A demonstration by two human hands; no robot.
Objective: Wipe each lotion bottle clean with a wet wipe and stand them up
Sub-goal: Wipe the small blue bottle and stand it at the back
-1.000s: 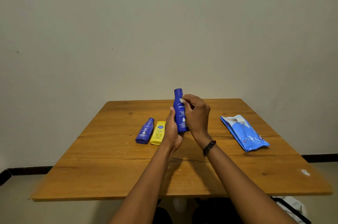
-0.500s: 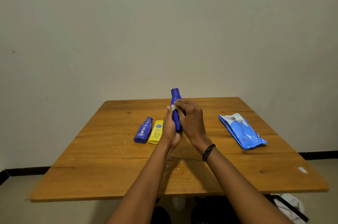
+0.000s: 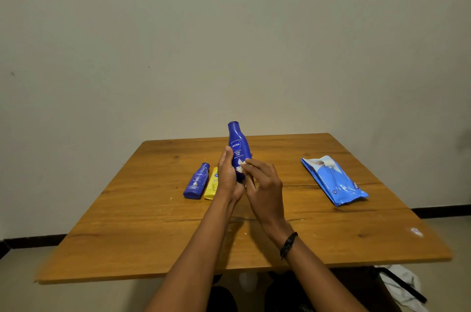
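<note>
My left hand [image 3: 227, 176] grips a tall dark blue lotion bottle [image 3: 238, 144] upright above the middle of the wooden table [image 3: 153, 235], cap up and label facing me. My right hand [image 3: 265, 185] pinches a small white wet wipe [image 3: 241, 166] and presses it against the bottle's lower front. A smaller blue lotion bottle [image 3: 196, 182] lies flat on the table to the left. Beside it lies a yellow lotion bottle [image 3: 212, 184], partly hidden by my left hand.
A blue pack of wet wipes [image 3: 334, 181] lies on the right side of the table with its flap peeled open. A white spot [image 3: 416, 231] marks the near right corner. The wall stands close behind the table's far edge.
The bottle has turned so its label faces me again. My right hand with the wipe has slid down from the bottle's neck to its lower body.
</note>
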